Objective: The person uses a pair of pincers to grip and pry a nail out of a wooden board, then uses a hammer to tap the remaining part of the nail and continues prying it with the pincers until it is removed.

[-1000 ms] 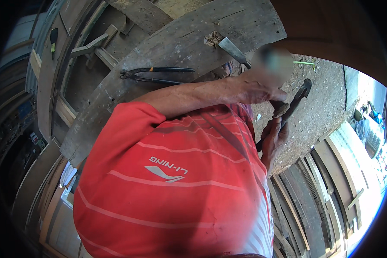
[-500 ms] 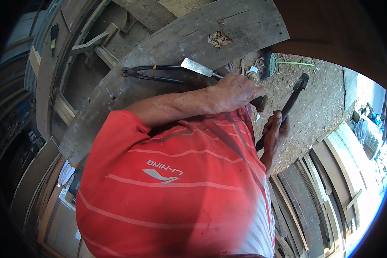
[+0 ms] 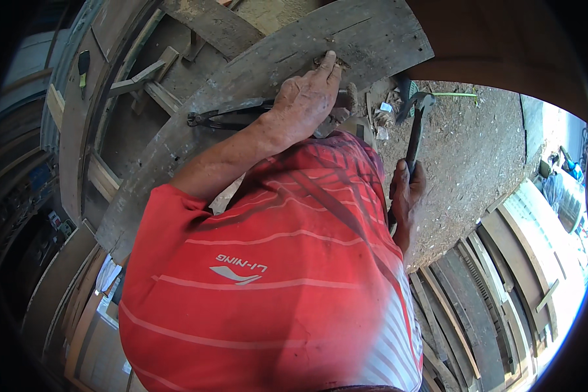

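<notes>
My left hand point(image 3: 307, 98) reaches over a long grey wooden plank point(image 3: 379, 46). Its fingers stretch onto the small patch of wood shavings, which they mostly cover. From its thumb side juts the dark handle of a chisel point(image 3: 344, 99), still gripped in the palm; the blade is hidden. Beside that wrist lie black-handled pincers point(image 3: 206, 120) on the plank, partly behind my forearm. At the right, my right hand point(image 3: 408, 193) is closed round the shaft of a hammer point(image 3: 416, 130), its dark head raised above the ground.
A green plastic tool with a thin handle point(image 3: 454, 94) lies past the plank's edge on the chip-strewn ground point(image 3: 477, 150). Stacked boards point(image 3: 464, 307) stand at the lower right. A screwdriver-like tool point(image 3: 83, 68) rests on a board at the far left, near wooden framing point(image 3: 137, 78).
My left hand has moved up and left with the chisel, turning it so the blade no longer shows, and its fingers now cover the shavings. The hammer has shifted slightly left and stands more upright.
</notes>
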Motion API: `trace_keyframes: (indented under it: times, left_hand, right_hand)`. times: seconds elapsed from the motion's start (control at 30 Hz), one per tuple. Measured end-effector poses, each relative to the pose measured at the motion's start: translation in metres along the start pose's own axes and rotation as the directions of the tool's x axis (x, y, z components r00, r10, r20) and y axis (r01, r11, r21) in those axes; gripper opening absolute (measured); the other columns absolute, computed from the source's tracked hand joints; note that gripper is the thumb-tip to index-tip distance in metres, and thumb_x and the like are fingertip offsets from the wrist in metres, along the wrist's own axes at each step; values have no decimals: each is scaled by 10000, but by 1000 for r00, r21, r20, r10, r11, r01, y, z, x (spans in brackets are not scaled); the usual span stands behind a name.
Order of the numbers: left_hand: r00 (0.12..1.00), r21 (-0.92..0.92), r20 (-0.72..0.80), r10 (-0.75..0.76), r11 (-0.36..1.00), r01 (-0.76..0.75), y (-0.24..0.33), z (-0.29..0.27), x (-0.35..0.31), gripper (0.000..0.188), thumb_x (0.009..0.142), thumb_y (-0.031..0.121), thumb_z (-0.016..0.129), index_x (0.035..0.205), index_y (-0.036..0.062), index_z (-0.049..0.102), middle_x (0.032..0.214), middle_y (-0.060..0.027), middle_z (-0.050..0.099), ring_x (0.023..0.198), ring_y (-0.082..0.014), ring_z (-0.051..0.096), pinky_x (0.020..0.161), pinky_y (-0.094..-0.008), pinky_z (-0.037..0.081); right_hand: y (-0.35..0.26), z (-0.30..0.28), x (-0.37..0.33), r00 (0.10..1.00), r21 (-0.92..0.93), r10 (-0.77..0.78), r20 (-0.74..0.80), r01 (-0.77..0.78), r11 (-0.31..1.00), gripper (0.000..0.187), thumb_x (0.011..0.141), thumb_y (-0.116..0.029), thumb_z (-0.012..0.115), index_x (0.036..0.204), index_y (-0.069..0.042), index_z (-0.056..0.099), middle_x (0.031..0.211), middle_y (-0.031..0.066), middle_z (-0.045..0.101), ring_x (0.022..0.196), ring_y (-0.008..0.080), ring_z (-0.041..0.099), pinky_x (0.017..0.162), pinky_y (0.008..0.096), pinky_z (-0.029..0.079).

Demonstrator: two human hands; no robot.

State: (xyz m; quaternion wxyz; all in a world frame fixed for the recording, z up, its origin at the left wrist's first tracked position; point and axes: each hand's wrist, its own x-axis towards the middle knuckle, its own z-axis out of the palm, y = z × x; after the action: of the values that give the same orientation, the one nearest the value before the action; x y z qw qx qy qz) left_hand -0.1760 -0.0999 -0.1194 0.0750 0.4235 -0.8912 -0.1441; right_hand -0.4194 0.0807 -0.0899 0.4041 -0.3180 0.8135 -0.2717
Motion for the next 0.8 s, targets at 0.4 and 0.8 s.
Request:
trace_keyframes:
  times: [0.4, 0.8]
  left_hand:
    - [997, -5, 65, 28, 1000, -28, 9, 0, -1, 695, 775, 131, 749, 1398, -70, 516, 1525, -265, 464, 981, -274, 724, 805, -358, 608]
    - [996, 98, 9, 85, 992, -86, 20, 10, 5, 548, 810, 112, 646, 1314, -89, 571, 1456, -298, 519, 901, -225, 728, 772, -322, 606]
  right_hand:
    - [-1, 5, 1, 1000, -75, -8, 27, 10, 997, 474, 1017, -488, 612, 976, -16, 616, 709, 80, 545, 676, 163, 482, 619, 379, 414]
    - [-8, 7, 8, 998, -142, 0, 62, 9, 990, 489, 1008, -499, 608, 1060, -14, 641, 783, 133, 617, 755, 221, 581, 706, 405, 475]
